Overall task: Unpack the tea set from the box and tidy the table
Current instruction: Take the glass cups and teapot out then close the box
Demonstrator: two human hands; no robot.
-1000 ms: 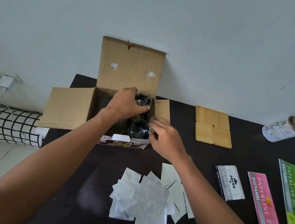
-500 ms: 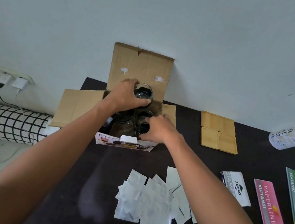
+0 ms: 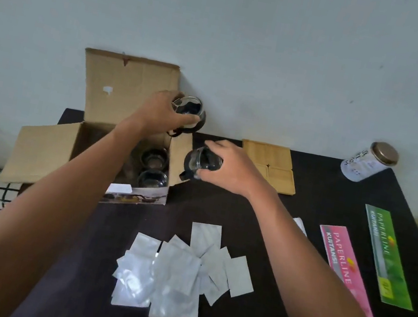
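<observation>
Two glass cups are up in the air, one in each hand. The left hand (image 3: 158, 114) has its fingers curled round one glass cup (image 3: 189, 111), holding it up over the back of the open cardboard box (image 3: 70, 145). The right hand (image 3: 231, 169) grasps the other glass cup (image 3: 201, 164), tipped on its side, just beside the right flap of the box.

Two more glass cups (image 3: 153, 166) sit inside the box, which stands at the back left corner of the dark table (image 3: 305, 209).

Wooden coasters (image 3: 276, 164) lie by the back edge. A jar with a gold lid (image 3: 369, 161) lies on its side at the back right corner. A pink pad (image 3: 339, 254) and a green pad (image 3: 386, 254) lie near the right edge. A pile of shiny silver packets (image 3: 177, 270) lies near the front edge, in the middle.
</observation>
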